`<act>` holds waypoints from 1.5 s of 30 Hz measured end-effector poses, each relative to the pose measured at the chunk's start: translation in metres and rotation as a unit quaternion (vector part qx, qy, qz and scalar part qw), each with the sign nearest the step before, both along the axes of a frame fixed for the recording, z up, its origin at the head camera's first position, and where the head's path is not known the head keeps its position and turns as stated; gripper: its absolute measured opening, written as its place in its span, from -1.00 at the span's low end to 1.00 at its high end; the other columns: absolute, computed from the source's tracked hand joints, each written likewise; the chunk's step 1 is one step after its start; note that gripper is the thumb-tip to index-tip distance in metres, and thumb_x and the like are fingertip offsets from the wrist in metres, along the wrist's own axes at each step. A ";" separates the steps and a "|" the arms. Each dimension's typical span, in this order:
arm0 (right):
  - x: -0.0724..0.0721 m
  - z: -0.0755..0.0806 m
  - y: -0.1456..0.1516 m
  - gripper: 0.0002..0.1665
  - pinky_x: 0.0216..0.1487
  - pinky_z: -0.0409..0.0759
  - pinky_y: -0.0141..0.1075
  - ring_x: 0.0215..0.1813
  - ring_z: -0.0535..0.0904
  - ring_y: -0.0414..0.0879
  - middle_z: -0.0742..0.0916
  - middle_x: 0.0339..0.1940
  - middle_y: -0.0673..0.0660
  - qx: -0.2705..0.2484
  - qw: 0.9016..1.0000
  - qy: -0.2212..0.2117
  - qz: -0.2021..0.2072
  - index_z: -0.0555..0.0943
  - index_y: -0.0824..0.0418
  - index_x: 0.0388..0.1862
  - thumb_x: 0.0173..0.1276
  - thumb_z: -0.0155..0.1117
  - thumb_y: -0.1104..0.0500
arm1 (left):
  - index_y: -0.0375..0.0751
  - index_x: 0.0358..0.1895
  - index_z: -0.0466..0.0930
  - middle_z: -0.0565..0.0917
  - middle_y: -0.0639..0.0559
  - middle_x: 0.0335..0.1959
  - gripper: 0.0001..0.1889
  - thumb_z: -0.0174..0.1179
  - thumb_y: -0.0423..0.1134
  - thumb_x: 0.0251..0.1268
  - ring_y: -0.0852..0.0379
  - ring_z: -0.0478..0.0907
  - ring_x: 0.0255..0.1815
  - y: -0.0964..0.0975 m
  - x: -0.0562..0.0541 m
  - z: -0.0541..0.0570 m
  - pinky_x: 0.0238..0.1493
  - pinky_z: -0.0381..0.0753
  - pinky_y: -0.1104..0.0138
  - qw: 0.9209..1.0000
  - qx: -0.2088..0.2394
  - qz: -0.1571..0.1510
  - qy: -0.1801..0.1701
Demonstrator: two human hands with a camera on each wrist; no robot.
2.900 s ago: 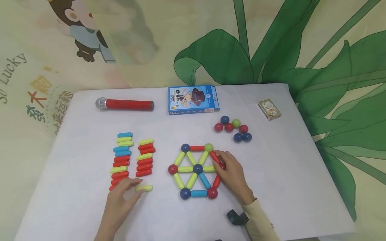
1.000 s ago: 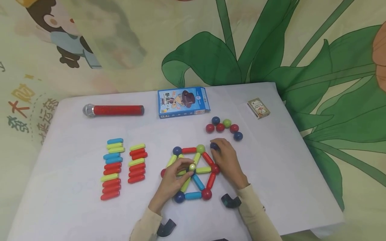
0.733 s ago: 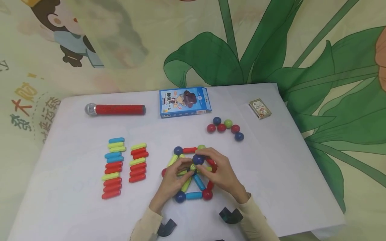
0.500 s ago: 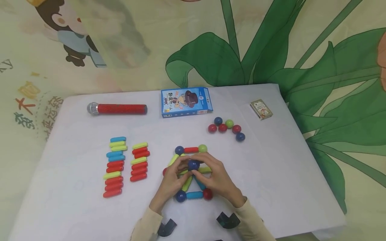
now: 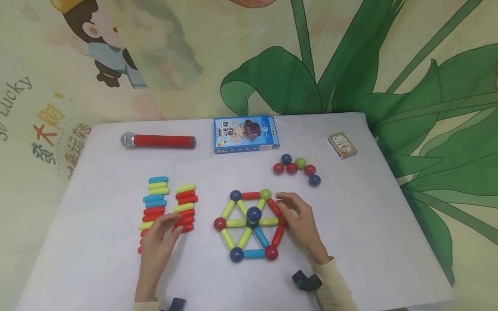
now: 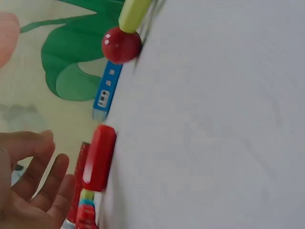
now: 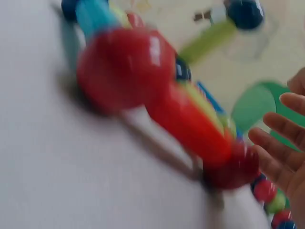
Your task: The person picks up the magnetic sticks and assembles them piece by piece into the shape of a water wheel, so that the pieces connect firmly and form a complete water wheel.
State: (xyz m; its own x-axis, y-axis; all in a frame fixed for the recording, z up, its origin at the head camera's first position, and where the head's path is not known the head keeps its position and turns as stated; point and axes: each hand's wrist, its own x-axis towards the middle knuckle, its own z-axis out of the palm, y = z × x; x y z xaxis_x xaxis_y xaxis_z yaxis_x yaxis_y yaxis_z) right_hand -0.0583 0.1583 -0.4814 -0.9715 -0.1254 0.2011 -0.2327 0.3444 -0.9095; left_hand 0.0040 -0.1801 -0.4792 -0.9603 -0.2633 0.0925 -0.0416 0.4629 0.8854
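Note:
A flat hexagon of magnetic rods [image 5: 236, 223] and balls lies mid-table, with red, yellow-green and blue rods. Over its middle sits a raised dark blue ball [image 5: 254, 214]; the right wrist view shows it atop a standing yellow-green rod [image 7: 209, 40]. My right hand [image 5: 305, 226] hovers at the hexagon's right side, fingers loosely bent and holding nothing, partly covering a red ball [image 7: 233, 167]. Above the two columns of loose rods is my left hand [image 5: 155, 250], thumb and fingers apart. A red rod [image 6: 99, 157] is near its fingertips, and several rods are hidden beneath it.
Several loose balls [image 5: 291, 168] lie behind the hexagon to the right. Along the back are a red microphone [image 5: 163, 141], a blue card box [image 5: 245, 134] and a small box [image 5: 342, 145]. A dark wrist piece [image 5: 307, 280] is by the right sleeve.
A yellow-green rod was stood on the hexagon's centre by my left hand, and my right hand brought a dark blue ball onto it. Both hands have let go and parted, the left towards the loose rods.

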 end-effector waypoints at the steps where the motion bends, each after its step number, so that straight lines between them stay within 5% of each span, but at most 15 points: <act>1: -0.001 -0.004 0.005 -0.69 0.05 0.60 -0.23 0.03 0.61 -0.04 0.69 0.00 0.14 -0.001 1.000 -0.012 -0.018 0.56 0.21 0.09 0.38 0.19 0.31 | -0.20 0.11 0.53 0.65 0.00 0.01 -0.57 0.33 -0.40 0.14 0.53 0.49 0.01 -0.003 0.003 -0.002 0.02 0.41 0.69 1.000 -0.018 0.004 -0.016; 5: -0.006 -0.018 0.020 -0.75 0.07 0.53 -0.47 0.03 0.61 -0.11 0.70 -0.03 0.08 0.010 0.997 -0.044 -0.071 0.59 0.17 0.05 0.42 0.15 0.23 | -0.17 0.10 0.54 0.66 0.03 0.00 -0.56 0.38 -0.37 0.10 0.36 0.55 0.03 -0.007 0.008 -0.007 0.00 0.34 0.76 0.996 -0.076 -0.002 -0.051; 9: -0.010 -0.026 0.027 -0.77 0.10 0.48 -0.55 0.00 0.63 -0.10 0.71 -0.08 0.08 0.007 0.996 -0.040 -0.083 0.59 0.20 0.02 0.43 0.16 0.22 | -0.16 0.08 0.55 0.66 0.03 -0.03 -0.52 0.42 -0.42 0.02 0.10 0.57 0.03 -0.005 0.007 -0.008 0.00 0.28 0.79 0.990 -0.129 -0.031 -0.039; 15: -0.011 -0.028 0.028 -0.78 0.09 0.52 -0.51 -0.03 0.64 -0.09 0.71 -0.10 0.08 0.000 0.996 -0.040 -0.080 0.59 0.23 0.00 0.42 0.16 0.22 | -0.14 0.05 0.58 0.67 0.02 -0.08 -0.52 0.44 -0.44 -0.03 0.07 0.60 -0.04 0.001 0.003 -0.010 -0.04 0.59 0.44 0.979 -0.193 -0.061 -0.029; 21: -0.007 -0.008 0.019 -0.75 0.02 0.55 -0.52 -0.02 0.65 -0.05 0.70 -0.07 0.13 -0.013 0.997 -0.035 -0.072 0.59 0.22 0.03 0.39 0.20 0.26 | -0.19 0.00 0.62 0.70 0.07 -0.12 -0.55 0.45 -0.47 -0.06 0.18 0.60 -0.11 0.018 -0.008 0.005 -0.05 0.36 0.76 0.989 -0.122 -0.068 0.043; 24: -0.005 0.014 0.005 -0.69 0.02 0.58 -0.45 0.03 0.64 0.08 0.68 -0.01 0.23 -0.052 0.998 -0.011 -0.019 0.56 0.27 0.07 0.34 0.22 0.34 | -0.19 0.00 0.62 0.70 0.09 -0.11 -0.56 0.42 -0.48 -0.03 0.24 0.58 -0.10 0.042 -0.021 0.024 -0.03 0.45 0.66 0.987 -0.064 -0.117 0.093; 29: -0.005 0.042 -0.022 -0.59 0.08 0.60 -0.29 0.08 0.60 0.11 0.63 0.03 0.31 -0.111 0.988 0.034 0.103 0.51 0.35 0.12 0.28 0.22 0.47 | -0.14 0.04 0.61 0.69 0.08 -0.09 -0.59 0.37 -0.44 0.07 0.22 0.56 -0.05 0.088 -0.047 0.052 0.02 0.55 0.47 0.959 0.014 -0.238 0.152; 32: -0.005 0.047 -0.032 -0.64 0.03 0.62 -0.25 0.06 0.61 -0.02 0.65 -0.01 0.28 -0.132 0.983 0.044 0.121 0.55 0.38 0.04 0.25 0.24 0.49 | -0.17 0.04 0.61 0.69 0.04 -0.09 -0.62 0.35 -0.43 0.11 0.17 0.57 -0.04 0.109 -0.056 0.056 0.04 0.57 0.41 0.943 0.041 -0.284 0.169; 37: -0.002 0.041 -0.026 -0.75 0.00 0.63 -0.25 0.01 0.63 -0.10 0.64 -0.08 0.31 -0.165 0.982 0.020 0.092 0.55 0.45 -0.06 0.27 0.23 0.46 | -0.19 0.06 0.58 0.66 0.02 -0.05 -0.61 0.36 -0.38 0.12 0.14 0.59 -0.01 0.120 -0.059 0.047 0.06 0.60 0.29 0.944 0.068 -0.288 0.149; 45: 0.006 0.025 0.002 -0.75 -0.02 0.64 -0.32 -0.05 0.67 -0.10 0.66 -0.13 0.22 -0.169 0.985 -0.037 0.020 0.55 0.43 -0.05 0.30 0.25 0.39 | -0.16 0.15 0.53 0.62 0.01 0.08 -0.56 0.34 -0.32 0.17 0.17 0.54 0.10 0.117 -0.052 0.029 0.10 0.57 0.06 0.945 0.072 -0.318 0.031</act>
